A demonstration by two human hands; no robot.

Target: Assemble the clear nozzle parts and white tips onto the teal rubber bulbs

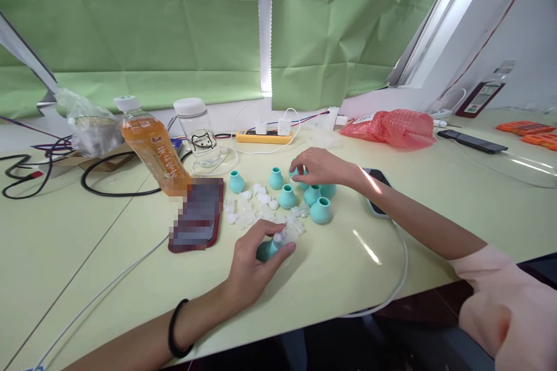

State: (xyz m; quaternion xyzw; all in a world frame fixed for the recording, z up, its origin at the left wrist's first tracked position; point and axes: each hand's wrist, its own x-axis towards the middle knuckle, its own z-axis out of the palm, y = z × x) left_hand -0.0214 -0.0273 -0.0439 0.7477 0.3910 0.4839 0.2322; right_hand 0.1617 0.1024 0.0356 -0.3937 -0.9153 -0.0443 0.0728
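My left hand (pixel 252 264), with a black band at the wrist, is closed around a teal rubber bulb (pixel 266 251). A clear plastic piece (pixel 287 235) shows at the bulb's narrow end, between thumb and fingertips. Farther back, my right hand (pixel 321 166) has its bent fingers on another teal bulb (pixel 298 173), partly hidden by them. Several more teal bulbs (pixel 321 211) with round open necks stand close by. Between the hands and the dark phone (pixel 198 214) lies a loose pile of small clear and white plastic pieces (pixel 261 206).
At the left back stand an orange drink bottle (pixel 152 148) and a clear white-lidded bottle (pixel 200 133). A yellow power strip (pixel 264 137) and red bubble wrap (pixel 391 128) lie behind. A second phone (pixel 378 185), with a white cable, lies under my right forearm.
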